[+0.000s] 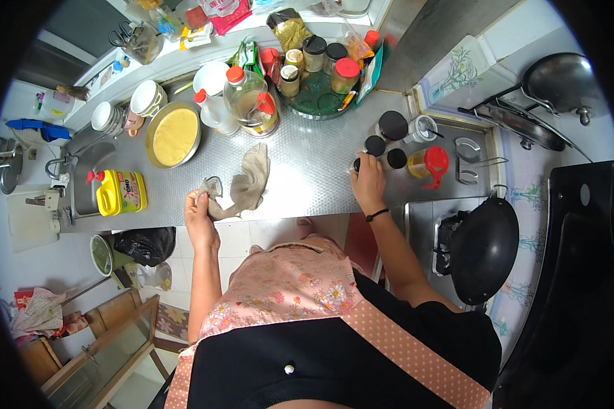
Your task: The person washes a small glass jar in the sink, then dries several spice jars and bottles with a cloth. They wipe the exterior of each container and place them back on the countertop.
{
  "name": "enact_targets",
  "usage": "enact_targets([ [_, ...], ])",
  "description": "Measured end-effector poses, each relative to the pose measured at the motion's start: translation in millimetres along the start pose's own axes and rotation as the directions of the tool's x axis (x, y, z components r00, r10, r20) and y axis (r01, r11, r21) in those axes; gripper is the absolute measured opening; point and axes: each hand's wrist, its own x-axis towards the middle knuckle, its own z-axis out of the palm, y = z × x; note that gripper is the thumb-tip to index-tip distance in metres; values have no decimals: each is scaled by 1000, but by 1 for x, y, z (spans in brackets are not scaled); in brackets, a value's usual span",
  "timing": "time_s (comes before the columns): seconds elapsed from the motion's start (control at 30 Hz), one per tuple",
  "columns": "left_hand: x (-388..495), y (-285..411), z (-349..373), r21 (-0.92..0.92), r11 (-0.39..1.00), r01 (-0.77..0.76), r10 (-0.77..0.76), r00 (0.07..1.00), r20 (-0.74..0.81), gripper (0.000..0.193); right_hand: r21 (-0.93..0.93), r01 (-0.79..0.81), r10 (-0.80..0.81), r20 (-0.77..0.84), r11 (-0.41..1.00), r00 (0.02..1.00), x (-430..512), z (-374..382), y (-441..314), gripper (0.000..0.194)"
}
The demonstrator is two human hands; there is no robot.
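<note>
My left hand [200, 214] pinches one end of a greyish-brown cloth [250, 176] at the counter's front edge. The rest of that cloth lies crumpled on the steel countertop [312, 148]. On the right, my right hand [370, 181] has its fingers around a small black-lidded jar [356, 165], mostly hidden by the hand. Close to it stand more black-lidded jars [392, 126], a red-lidded seasoning container [429, 162] and a white jar [422, 128] with a spoon handle sticking out.
A yellow OMO detergent jug [122, 192] stands beside the sink [89, 158]. Behind the cloth are a metal bowl of yellow batter-like food [175, 135], a large plastic oil jug [250, 102] and a green tray [312, 105] of jars. A black wok [483, 250] sits over the stove at right.
</note>
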Motion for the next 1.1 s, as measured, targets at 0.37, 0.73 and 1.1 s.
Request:
enact_targets([
  [0.37,-12,11,4,-130,967,218,-223,975,-26,34,314,221,-149,-238,923,960,58,-48,-58,62],
  [0.73,-39,-2,-24,-561,738,374,-453,892,0,28,505,-349,520,-247,789,818,234,51,-83,112],
  [1.1,-50,16,-25,-710,516,479,-371,872,319,37,690,72,371,-470,720,801,227,54,-57,87],
])
